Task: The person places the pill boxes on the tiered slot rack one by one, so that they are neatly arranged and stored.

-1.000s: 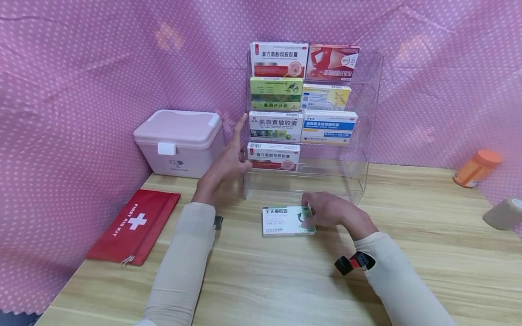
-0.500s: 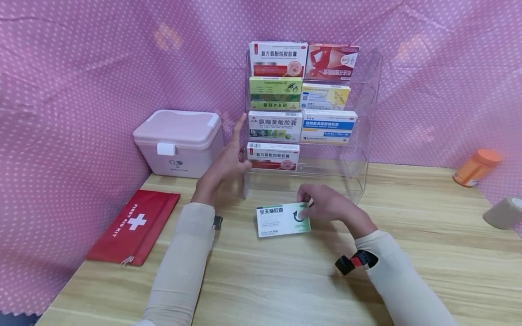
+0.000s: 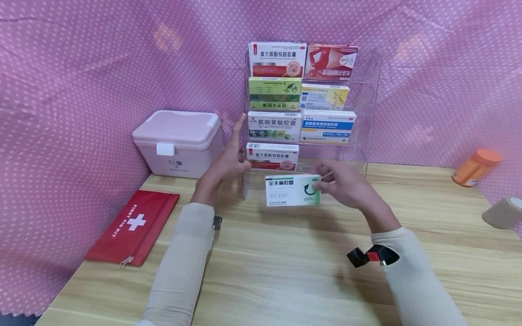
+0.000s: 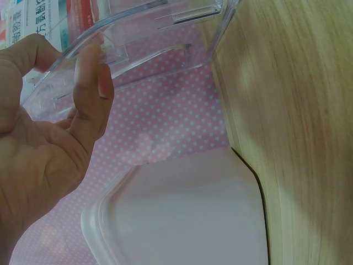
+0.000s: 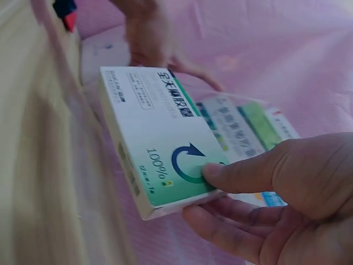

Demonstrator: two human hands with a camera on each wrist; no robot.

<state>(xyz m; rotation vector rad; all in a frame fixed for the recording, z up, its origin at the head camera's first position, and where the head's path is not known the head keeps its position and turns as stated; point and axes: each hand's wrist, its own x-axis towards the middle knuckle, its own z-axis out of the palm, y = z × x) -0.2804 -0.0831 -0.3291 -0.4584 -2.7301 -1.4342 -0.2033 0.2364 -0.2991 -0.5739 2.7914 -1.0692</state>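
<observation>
My right hand pinches a white and green capsule box by its right end, thumb on the printed face and fingers behind. The box is raised off the table, in front of the rack's lowest tier. My left hand holds the left side of the clear plastic display rack, thumb at the front edge and index finger pointing up along the side. In the left wrist view, other fingers curl at the clear side panel. A red and white medicine box stands just beside the left thumb.
Several other medicine boxes fill the upper tiers, among them a green box and a blue and white box. A pink lidded case and red first aid pouch lie left. An orange bottle and tan roll are right.
My right hand has lifted the white and green capsule box from the table and carried it up toward the rack. The left hand has stayed at the rack's side.
</observation>
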